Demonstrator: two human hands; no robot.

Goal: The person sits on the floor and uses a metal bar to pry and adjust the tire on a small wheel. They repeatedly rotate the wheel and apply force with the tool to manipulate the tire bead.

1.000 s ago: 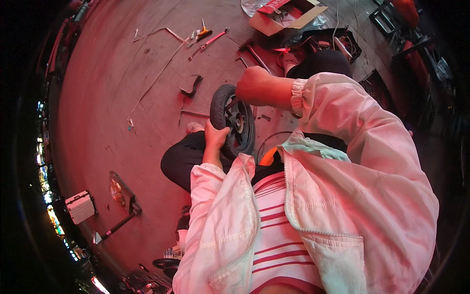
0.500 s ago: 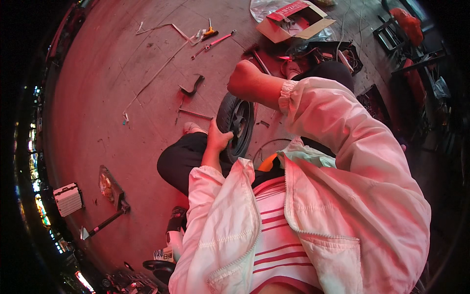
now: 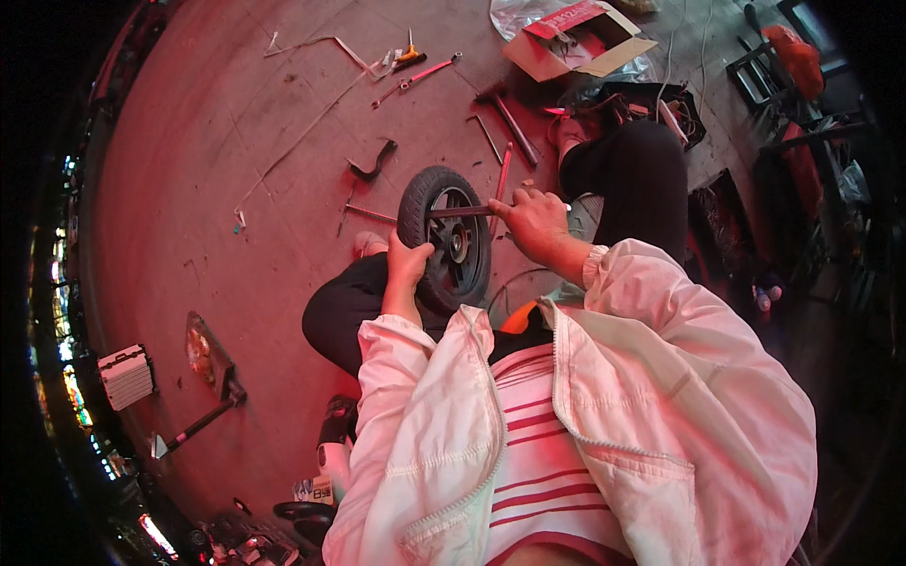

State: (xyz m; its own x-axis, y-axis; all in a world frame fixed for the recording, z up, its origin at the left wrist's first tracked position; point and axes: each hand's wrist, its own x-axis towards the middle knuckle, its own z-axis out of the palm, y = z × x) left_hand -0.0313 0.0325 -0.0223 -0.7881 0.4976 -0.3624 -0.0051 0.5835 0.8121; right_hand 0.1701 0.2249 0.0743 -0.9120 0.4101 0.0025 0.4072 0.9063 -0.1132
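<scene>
A small wheel with a black tyre and dark spoked rim stands upright between my legs. My left hand grips the left side of the tyre, thumb against its sidewall. My right hand is closed on a long, flat, dark metal bar, whose far end lies across the upper rim near the tyre bead. Just beyond the wheel on the floor are a red rod, a thin bent tool and a black bent bracket.
An open cardboard box sits beside a black open toolbox. Wrenches and a hammer-like tool lie ahead. At left are a silver case and a long-armed metal part. Dark metal frames crowd the right.
My right hand has come down and back to the right, uncovering the wheel's upper part and showing the bar across its rim. My left hand stays on the tyre.
</scene>
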